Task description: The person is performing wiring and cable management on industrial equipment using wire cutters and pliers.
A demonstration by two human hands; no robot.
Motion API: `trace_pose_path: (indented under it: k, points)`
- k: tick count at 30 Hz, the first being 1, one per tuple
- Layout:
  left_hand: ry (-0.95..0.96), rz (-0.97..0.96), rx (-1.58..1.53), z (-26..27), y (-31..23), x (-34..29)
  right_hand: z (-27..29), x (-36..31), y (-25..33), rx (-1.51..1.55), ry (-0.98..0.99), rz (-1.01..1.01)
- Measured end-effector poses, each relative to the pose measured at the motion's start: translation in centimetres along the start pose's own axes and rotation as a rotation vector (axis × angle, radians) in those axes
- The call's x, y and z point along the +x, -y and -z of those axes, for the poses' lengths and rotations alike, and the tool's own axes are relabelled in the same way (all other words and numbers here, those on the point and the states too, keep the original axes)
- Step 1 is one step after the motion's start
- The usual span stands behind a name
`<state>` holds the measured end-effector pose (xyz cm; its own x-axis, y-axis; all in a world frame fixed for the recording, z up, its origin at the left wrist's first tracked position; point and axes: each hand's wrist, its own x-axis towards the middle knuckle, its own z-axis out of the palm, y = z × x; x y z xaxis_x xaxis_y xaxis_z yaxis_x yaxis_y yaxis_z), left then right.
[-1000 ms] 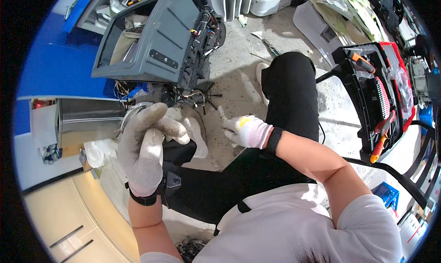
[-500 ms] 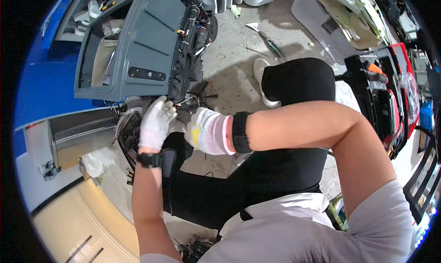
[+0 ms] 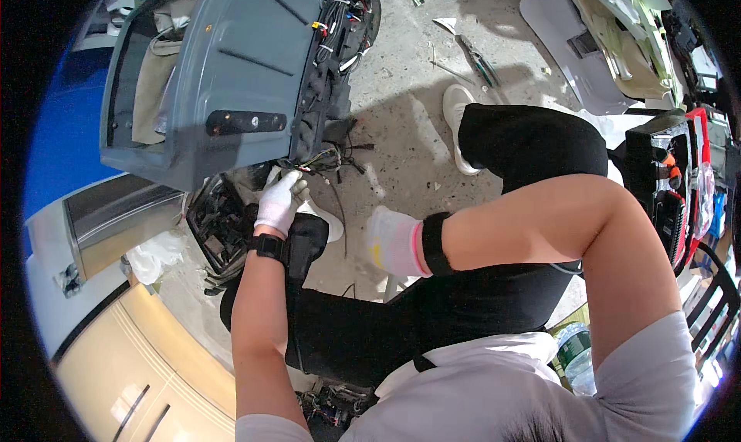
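Note:
A large grey plastic housing (image 3: 255, 79) with an open compartment stands at the upper left, with a wiring harness (image 3: 333, 33) along its right side. My left hand (image 3: 279, 201), in a white glove, is at its lower corner. Its fingers are closed on the loose dark wires (image 3: 328, 160) that fan out there over the floor; the exact grip is partly hidden. My right hand (image 3: 395, 241), gloved in white with a yellow patch, hangs above the floor beside my knee, apart from the wires. It is smeared by motion and its fingers do not show.
Pliers (image 3: 478, 60) and a thin rod (image 3: 454, 72) lie on the concrete floor ahead. A black plastic part (image 3: 220, 230) lies left of my left hand. At right are a red-edged tool case (image 3: 668, 180) and a grey-white panel (image 3: 563, 33). A cream panel (image 3: 147, 365) is at lower left.
My right hand has moved right and toward me, away from the left hand. My left hand stays by the housing's lower corner, and the view has shifted.

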<state>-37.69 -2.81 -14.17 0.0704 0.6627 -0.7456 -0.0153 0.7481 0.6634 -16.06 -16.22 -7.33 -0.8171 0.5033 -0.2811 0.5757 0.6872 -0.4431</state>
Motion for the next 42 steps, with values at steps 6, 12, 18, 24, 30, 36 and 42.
trace_pose_path:
  k: [6,12,18,24,30,36,42]
  points:
    - [0.060,0.084,0.034,-0.3,1.0,1.7,0.9,-0.4,-0.9,0.036,-0.097,-0.017]
    - [-0.115,-0.009,0.593,0.5,1.8,2.4,1.1,-1.7,-1.2,0.120,-0.086,-0.054]
    - [0.048,-0.062,0.593,0.5,2.4,1.2,3.8,-2.8,-1.6,0.127,-0.040,-0.048]
    - [0.017,0.189,0.251,-3.0,0.3,-1.9,3.3,-2.4,-1.9,0.209,-0.048,-0.053]
    - [0.151,0.231,0.026,-4.4,-1.0,-4.3,3.8,-1.4,-3.3,0.108,-0.016,-0.236]
    - [0.207,0.238,-0.163,-3.2,-0.1,-4.3,2.7,0.2,-3.9,0.227,-0.356,-0.352]
    - [0.310,0.186,-0.195,-4.9,-0.3,-5.7,0.7,0.7,-3.8,0.156,-0.259,-0.382]
